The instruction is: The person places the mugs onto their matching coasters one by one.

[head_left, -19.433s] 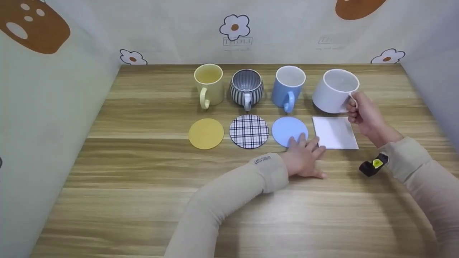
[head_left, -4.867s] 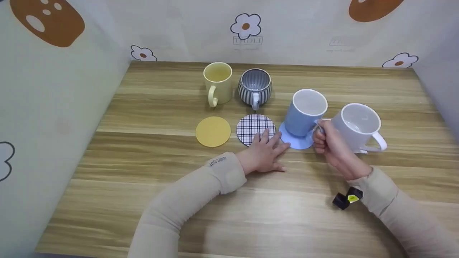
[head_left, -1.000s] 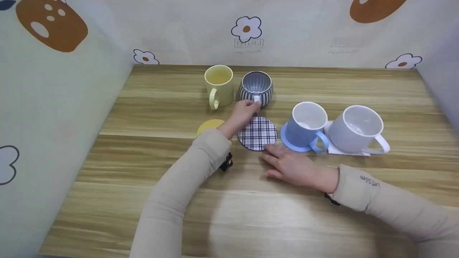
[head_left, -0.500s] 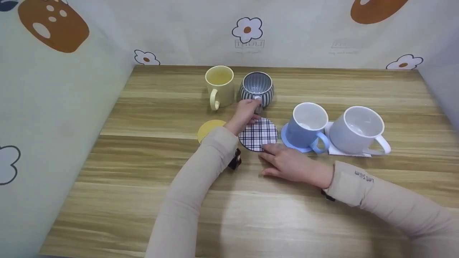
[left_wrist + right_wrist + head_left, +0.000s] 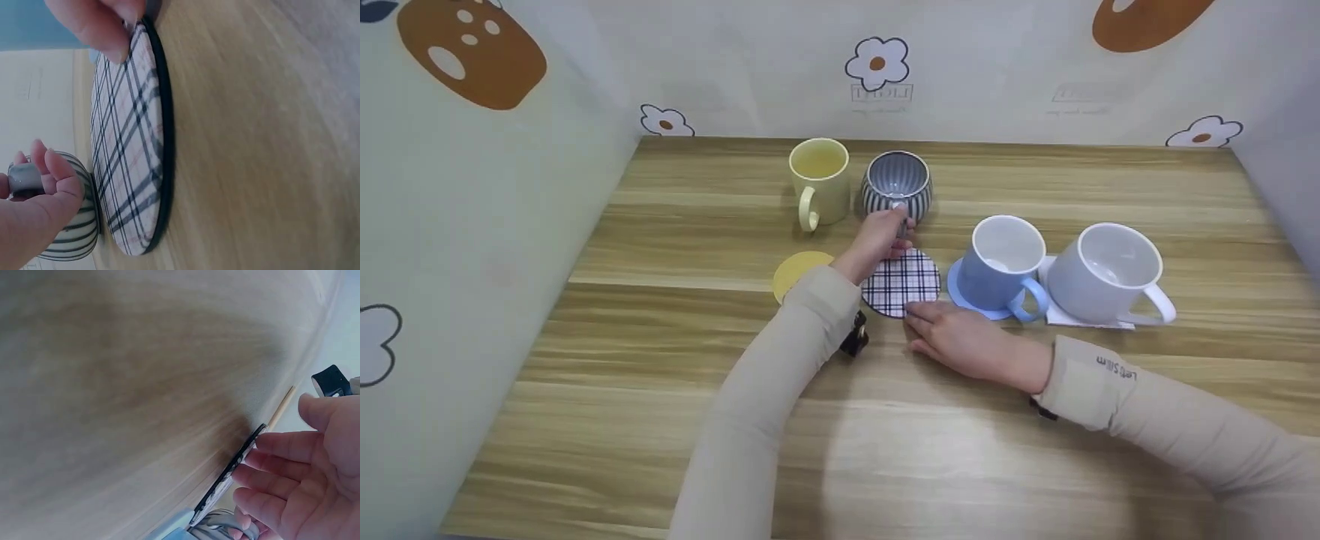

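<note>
In the head view, a grey-and-white striped mug (image 5: 898,176) stands behind a round plaid coaster (image 5: 901,289). My left hand (image 5: 876,238) grips the mug's handle; the left wrist view shows its fingers curled at the handle (image 5: 25,177). Fingertips of my right hand (image 5: 969,343) rest on the coaster's near edge, the fingers fairly straight in the right wrist view. The coaster (image 5: 129,146) lies flat on the table, with a dark rim. Part of the handle is hidden by the left hand in the head view.
A yellow mug (image 5: 820,187) stands left of the striped one, behind a yellow coaster (image 5: 799,271) partly covered by the left arm. To the right, a blue mug (image 5: 994,262) sits on a blue coaster (image 5: 958,289), beside a white mug (image 5: 1091,277) on a white square coaster (image 5: 1057,316).
Since the earliest frame, the white and blue mugs have come forward onto their coasters. My left hand has moved to the striped mug's handle, my right hand to the plaid coaster. Lately, left fingers wrapped further.
</note>
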{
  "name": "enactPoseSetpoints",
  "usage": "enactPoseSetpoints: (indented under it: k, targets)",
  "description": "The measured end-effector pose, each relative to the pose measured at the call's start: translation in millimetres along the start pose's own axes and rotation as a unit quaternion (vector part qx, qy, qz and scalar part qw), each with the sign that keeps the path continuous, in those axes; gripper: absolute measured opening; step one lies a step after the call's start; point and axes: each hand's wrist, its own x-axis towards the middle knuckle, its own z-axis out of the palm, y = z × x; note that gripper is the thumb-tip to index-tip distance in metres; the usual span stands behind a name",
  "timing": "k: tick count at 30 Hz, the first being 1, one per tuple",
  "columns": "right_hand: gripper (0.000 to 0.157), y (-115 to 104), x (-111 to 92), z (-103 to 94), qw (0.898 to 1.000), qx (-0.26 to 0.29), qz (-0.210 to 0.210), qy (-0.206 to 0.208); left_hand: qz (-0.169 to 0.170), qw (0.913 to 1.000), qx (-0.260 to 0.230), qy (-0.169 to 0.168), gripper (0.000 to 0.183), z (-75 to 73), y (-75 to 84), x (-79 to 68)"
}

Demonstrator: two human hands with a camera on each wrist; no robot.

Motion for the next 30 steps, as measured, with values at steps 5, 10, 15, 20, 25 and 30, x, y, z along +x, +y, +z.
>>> enactPoseSetpoints:
  k: [5, 10, 15, 20, 25, 30]
  targets:
    - [0.03, 0.1, 2.9, 2.5, 1.0, -0.013, -0.016, 0.022, 0.034, 0.9973, 0.037, 0.053, 0.036, 8.2, -30.7, 44.6]
    - [0.025, 0.4, 3.1, 3.0, 0.999, -0.018, -0.021, 0.035, 0.091, 0.9918, 0.041, 0.08, 0.04, 2.6, -75.5, 114.3]
    - [0.025, 0.8, 3.6, 3.0, 0.999, -0.02, -0.019, 0.028, 0.058, 0.992, 0.057, 0.097, 0.036, 3.2, -32.2, 51.0]
    - [0.026, 0.6, 4.4, 3.3, 0.999, -0.019, -0.017, 0.026, 0.054, 0.9925, 0.047, 0.1, 0.033, 3.4, -7.8, 7.8]
    - [0.029, 0.2, 4.4, 4.0, 0.999, -0.033, -0.011, 0.027, 0.068, 0.9916, 0.054, 0.095, 0.033, -0.8, -7.7, 2.9]
    - [0.036, -0.5, 4.2, 2.4, 0.999, -0.037, -0.005, 0.014, 0.079, 0.9908, 0.06, 0.092, 0.033, -7.6, -6.0, -0.6]
